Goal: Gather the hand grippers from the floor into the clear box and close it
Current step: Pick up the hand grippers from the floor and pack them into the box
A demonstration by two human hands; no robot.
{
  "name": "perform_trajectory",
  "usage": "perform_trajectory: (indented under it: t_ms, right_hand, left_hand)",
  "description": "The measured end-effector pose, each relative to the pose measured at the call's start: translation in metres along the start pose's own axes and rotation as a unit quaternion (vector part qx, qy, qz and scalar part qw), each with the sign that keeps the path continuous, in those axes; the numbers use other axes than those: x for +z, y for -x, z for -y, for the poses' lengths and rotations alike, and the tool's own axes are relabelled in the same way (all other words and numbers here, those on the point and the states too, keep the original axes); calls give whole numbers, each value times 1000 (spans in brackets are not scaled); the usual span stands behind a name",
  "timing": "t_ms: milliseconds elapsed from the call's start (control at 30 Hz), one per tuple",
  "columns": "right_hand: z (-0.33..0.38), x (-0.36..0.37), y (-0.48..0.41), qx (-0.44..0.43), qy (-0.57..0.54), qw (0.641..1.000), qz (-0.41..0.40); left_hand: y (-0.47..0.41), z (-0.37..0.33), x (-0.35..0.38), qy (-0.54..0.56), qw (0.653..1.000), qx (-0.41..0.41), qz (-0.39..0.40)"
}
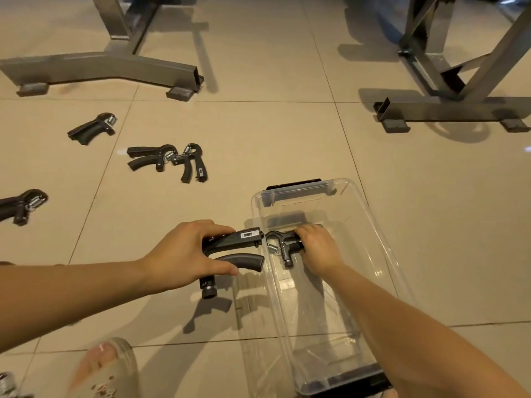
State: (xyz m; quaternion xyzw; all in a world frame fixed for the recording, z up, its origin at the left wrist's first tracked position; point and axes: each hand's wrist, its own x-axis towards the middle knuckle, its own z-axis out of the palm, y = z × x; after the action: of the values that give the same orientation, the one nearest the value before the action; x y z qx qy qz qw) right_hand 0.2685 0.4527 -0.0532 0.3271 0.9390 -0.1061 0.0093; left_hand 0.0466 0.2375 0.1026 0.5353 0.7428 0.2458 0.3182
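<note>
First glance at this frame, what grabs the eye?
Two bare arms reach in low: the left hand holds a black spring hand gripper beside the clear plastic box, and the right hand holds another black gripper inside it. Four loose black grippers lie scattered upper left.

tiled floor, four hand grippers, clear box

**Warm, dim indoor light with soft double shadows**

A yellowish light is falling from above onto the tile floor, leaving it evenly but dully lit. The metal frames are throwing long soft shadows to the right. Glare is glinting off the clear box walls and the far-right tiles. Wide-angle distortion is bending lines near the edges, and the foot at bottom left is blurring.
</note>
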Motion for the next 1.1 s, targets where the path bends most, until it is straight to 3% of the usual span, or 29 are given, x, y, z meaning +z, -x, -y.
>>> perform_trajectory:
  t_ms: [300, 433, 533, 633, 733, 833, 1100]
  right_hand:
    - [11, -89, 32, 52, -99, 994, -17]
    - [42, -154, 46, 74, -225, 967, -89]
    - [70, -197, 54, 24, -290, 956, -41]
    - [91, -220, 69, -47, -219, 972, 70]
    - [101, -232, 78, -107, -84, 989, 52]
    - [105, -246, 78, -167, -23, 985, 43]
    - [99, -243, 69, -163, -77, 983, 43]
  left_hand:
    - [0, -26, -14, -3, 999, 21, -27]
    - [2, -44, -18, -6, 999, 32, -31]
    - [8, -58, -19, 9, 999, 45, -17]
    - [16, -68, -19, 24, 998, 51, -7]
    - [19, -77, -17, 43, 998, 52, -2]
    - [19, -85, -14, 62, 996, 70, 11]
    - [16, -87, -25, 83, 994, 64, 28]
